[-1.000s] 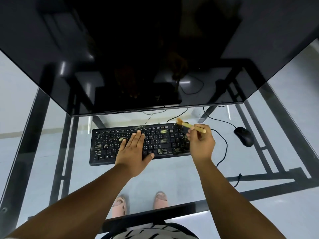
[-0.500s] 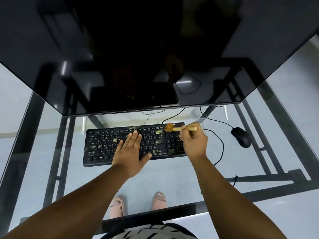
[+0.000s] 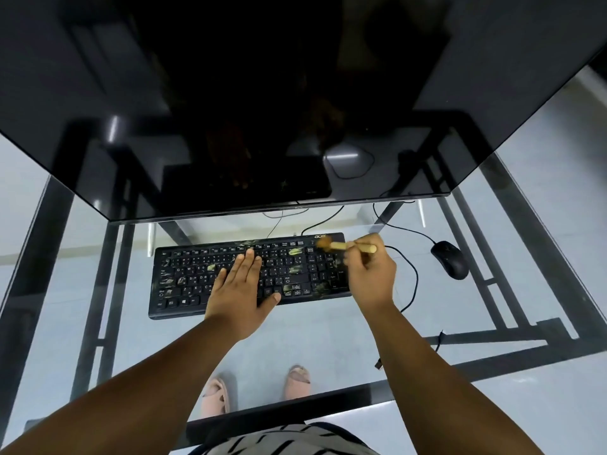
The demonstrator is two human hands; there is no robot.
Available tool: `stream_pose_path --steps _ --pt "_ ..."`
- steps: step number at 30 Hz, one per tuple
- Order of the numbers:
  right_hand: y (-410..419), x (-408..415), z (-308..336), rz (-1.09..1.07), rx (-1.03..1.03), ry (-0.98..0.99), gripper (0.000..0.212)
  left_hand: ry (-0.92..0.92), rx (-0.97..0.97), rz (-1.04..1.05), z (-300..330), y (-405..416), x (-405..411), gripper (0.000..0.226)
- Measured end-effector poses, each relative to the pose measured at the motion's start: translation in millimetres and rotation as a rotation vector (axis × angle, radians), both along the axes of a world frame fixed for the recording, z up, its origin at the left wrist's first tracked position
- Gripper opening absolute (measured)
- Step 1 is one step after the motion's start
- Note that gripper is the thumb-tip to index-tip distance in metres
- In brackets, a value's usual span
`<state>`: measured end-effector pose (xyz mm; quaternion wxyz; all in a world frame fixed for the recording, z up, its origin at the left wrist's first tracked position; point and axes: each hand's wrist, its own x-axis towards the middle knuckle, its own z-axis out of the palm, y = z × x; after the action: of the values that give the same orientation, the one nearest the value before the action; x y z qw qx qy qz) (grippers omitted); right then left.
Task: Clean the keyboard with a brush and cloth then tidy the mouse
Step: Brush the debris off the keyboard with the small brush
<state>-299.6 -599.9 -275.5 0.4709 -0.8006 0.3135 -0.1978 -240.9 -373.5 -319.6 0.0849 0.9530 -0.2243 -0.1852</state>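
Note:
A black keyboard [image 3: 184, 290] with pale smudges on its keys lies on the glass desk under the monitor. My left hand [image 3: 239, 290] rests flat on its middle keys, fingers together. My right hand [image 3: 371, 274] is over the keyboard's right end, closed on a wooden-handled brush [image 3: 341, 246]. The brush lies nearly level, with its bristles at the keyboard's top right corner. A black wired mouse [image 3: 450, 259] sits on the glass to the right, apart from both hands. No cloth is in view.
A large dark monitor [image 3: 262, 110] overhangs the back of the glass desk [image 3: 492, 307]. The mouse cable [image 3: 412, 280] loops just right of my right hand. A loose cable end [image 3: 438, 343] lies at the front right. Black frame bars and my feet show through the glass.
The brush has swung from pointing up-left to nearly level, and its bristles have swept over the keyboard's top right corner. My left hand has stayed flat on the keys.

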Motion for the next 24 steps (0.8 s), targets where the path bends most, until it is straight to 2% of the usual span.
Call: stream_pose_path --steps 2,5,8,10,12,14,16,18,22,24 --pt "2 -1 -2 0.073 -0.008 0.053 0.011 -0.001 -0.003 -0.002 0 0 1 0.085" --pt "1 -3 -2 -0.09 -0.254 0.174 0.012 -0.003 -0.02 0.004 0 2 1 0.085" --pt "9 -1 0 -0.077 -0.15 0.059 0.011 -0.009 -0.036 0.009 0 6 2 0.086" --pt "16 0 0 0.001 -0.146 0.115 0.012 -0.008 -0.051 0.014 1 11 3 0.085" --pt "19 -1 -4 -0.05 -0.336 0.237 0.009 -0.018 -0.06 0.011 3 17 5 0.086" --pt "22 -2 -3 -0.164 -0.463 0.225 0.005 -0.031 -0.07 0.016 4 27 6 0.086" --pt "31 -1 3 -0.175 -0.34 0.078 0.007 -0.026 -0.077 0.031 5 38 9 0.086" --pt "48 5 9 -0.156 -0.077 -0.033 0.008 -0.026 -0.076 0.051 6 53 12 0.088" --pt "93 23 7 -0.175 0.294 -0.094 0.01 -0.041 -0.072 0.095 6 88 19 0.097" --pt "120 31 3 -0.111 0.395 -0.108 0.013 -0.052 -0.072 0.117 8 107 22 0.103"
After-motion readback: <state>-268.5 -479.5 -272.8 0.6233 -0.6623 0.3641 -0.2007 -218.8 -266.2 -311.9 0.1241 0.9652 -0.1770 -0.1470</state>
